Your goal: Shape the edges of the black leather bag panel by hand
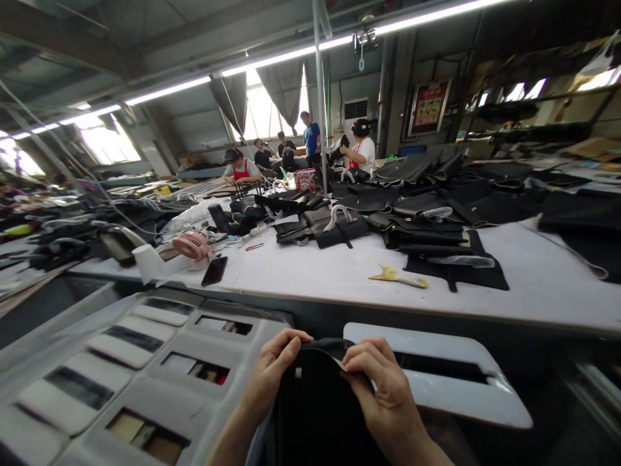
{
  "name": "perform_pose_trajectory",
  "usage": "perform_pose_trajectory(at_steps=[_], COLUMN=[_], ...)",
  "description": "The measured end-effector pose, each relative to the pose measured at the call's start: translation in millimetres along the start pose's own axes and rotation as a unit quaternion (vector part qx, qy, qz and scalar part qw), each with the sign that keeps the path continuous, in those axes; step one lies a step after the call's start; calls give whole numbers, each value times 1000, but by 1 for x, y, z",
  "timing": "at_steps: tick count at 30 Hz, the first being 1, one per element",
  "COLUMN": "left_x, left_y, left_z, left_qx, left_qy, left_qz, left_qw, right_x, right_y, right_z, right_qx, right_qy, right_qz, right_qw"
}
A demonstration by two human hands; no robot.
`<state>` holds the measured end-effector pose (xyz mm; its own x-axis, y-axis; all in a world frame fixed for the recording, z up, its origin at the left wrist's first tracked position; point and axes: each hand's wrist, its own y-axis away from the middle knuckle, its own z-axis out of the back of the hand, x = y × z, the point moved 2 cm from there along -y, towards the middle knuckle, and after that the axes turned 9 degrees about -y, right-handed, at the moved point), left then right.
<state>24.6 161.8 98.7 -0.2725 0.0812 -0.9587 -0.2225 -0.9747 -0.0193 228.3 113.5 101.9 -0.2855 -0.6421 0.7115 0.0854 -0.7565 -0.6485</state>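
Note:
Between my two hands is a black leather-like bag piece (324,401), held by its upper edge. My left hand (274,362) pinches that edge on the left side, thumb and fingers closed. At the right end of the same edge, my right hand (381,382) is closed on it, fingers curled over a thin pale inner layer. A small light tab shows on the dark face of the piece below my left fingertips. The lower part of the piece fades into shadow, so its full shape is hidden.
Ahead runs a long white table (310,278) with black bag parts (339,226), a yellow-ended brush (398,276), a phone (215,270) and a pink fan (191,245). Left stands a grey crate (204,388); right, a white slotted plastic lid (451,340). People work behind.

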Motion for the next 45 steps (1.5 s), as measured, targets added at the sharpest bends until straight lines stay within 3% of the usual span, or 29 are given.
perform_pose_trajectory(at_steps=[3, 7, 12, 17, 23, 26, 29, 35, 45], left_x=[-6, -10, -11, -17, -29, -33, -34, -32, -37], left_y=[-9, -18, -22, -25, -29, -29, -27, -26, -31], left_z=[4, 2, 3, 6, 4, 4, 4, 5, 1], left_qx=[59, 110, 138, 199, 239, 244, 248, 245, 251], left_qy=[3, 61, 82, 79, 49, -25, -58, -32, -57], left_qz=[50, 78, 103, 109, 96, 46, 15, 38, 33], left_qw=[997, 989, 982, 971, 965, 968, 967, 968, 966], right_x=[10, 17, 16, 16, 18, 18, 16, 11, 22], right_y=[-9, -24, -31, -23, -6, -2, -7, -24, -61], right_z=[-2, -13, -27, -28, -20, -15, -11, -10, -2], right_qx=[47, 89, 101, 102, 152, 164, 175, 174, 334], right_qy=[65, 153, 143, 44, 66, 64, 65, 68, 149], right_qz=[46, 16, 0, 89, 208, 236, 195, 34, -70], right_qw=[996, 984, 985, 990, 964, 956, 963, 982, 928])
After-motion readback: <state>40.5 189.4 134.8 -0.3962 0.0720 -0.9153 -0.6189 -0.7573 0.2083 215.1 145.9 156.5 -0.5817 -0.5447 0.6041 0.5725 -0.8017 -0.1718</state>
